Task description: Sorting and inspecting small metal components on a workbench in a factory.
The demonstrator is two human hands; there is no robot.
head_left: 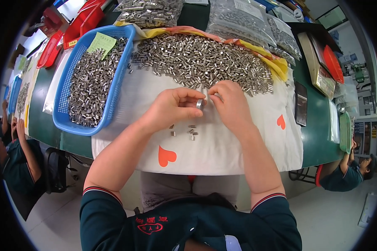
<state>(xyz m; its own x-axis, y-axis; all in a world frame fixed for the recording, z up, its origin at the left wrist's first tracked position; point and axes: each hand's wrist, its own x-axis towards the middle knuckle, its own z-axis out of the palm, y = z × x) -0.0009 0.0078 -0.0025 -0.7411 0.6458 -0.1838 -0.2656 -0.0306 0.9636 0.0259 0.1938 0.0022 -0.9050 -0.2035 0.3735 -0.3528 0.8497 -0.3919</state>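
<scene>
My left hand point(176, 103) pinches a short round metal piece point(200, 104), silvery and ring-like, between thumb and fingers. Close beside it, my right hand point(229, 100) has its thumb and fingertips pressed together; whatever lies between them is too small to make out. Just beyond both hands spreads a wide heap of small shiny metal cylinders point(205, 58) on a white cloth point(213, 157). A few loose cylinders point(192, 133) lie on the cloth nearer to me, below the hands.
At the left stands a blue plastic basket point(58, 104) full of similar cylinders, with a yellow-green note point(101, 43). Bags of metal parts point(238, 21) line the back behind a yellow cloth point(280, 67). A dark phone-like slab point(300, 103) lies right. Other people sit at both sides.
</scene>
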